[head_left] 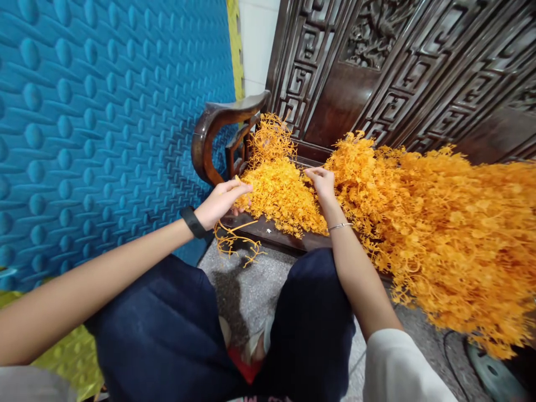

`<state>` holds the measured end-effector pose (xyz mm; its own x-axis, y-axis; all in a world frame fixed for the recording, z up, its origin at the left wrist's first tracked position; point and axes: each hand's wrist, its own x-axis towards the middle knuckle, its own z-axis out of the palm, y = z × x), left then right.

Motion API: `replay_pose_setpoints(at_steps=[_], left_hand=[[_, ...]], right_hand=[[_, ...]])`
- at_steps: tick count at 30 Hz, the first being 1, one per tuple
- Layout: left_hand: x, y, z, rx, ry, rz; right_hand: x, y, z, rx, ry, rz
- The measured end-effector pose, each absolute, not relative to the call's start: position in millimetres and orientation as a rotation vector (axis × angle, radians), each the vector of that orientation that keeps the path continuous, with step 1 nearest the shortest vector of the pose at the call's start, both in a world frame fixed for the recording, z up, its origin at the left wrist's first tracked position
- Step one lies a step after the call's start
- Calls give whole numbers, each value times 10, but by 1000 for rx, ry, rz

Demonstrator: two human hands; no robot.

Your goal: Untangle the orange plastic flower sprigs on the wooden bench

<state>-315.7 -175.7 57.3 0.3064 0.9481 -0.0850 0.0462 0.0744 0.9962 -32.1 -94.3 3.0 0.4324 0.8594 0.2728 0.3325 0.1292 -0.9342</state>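
My left hand [226,196], a dark band on its wrist, is closed round a thin orange plastic stem [229,241]; bare forked branches of it hang below the palm. Beside it a heap of small loose orange plastic pieces [285,192] covers the end of the dark wooden bench [285,240]. At the heap's right edge is my right hand [322,181], its fingertips pinched together; what lies between them is too small to make out. A tangle of bare orange stems [272,139] rests behind the heap.
A large mass of orange plastic sprays [439,223] spreads along the bench to the right. The curved wooden armrest [205,134] rises at the left, and a carved backrest [347,106] stands behind. Blue foam matting [104,139] fills the left side.
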Motion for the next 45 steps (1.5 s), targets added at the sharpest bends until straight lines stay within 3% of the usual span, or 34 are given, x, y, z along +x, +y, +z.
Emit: replay_pose_setpoints(at_steps=[7, 13, 24, 36, 45], left_hand=[[-3320, -1743, 609, 1129, 958, 881], [-3395, -1752, 608, 1095, 929, 903], [-3383, -1698, 485, 1300, 885, 1079], [-3328, -1706, 588, 1308, 874, 1028], [-3348, -1715, 666, 1271, 914, 1082]], right_hand=[[-476, -884, 30, -1608, -1225, 627], [-631, -988, 145, -1496, -1301, 617], [-1718, -1701, 402, -956, -1607, 1353], [-1658, -1687, 423, -960, -1260, 1361], [-1542, -1678, 451, -1007, -1744, 1069]])
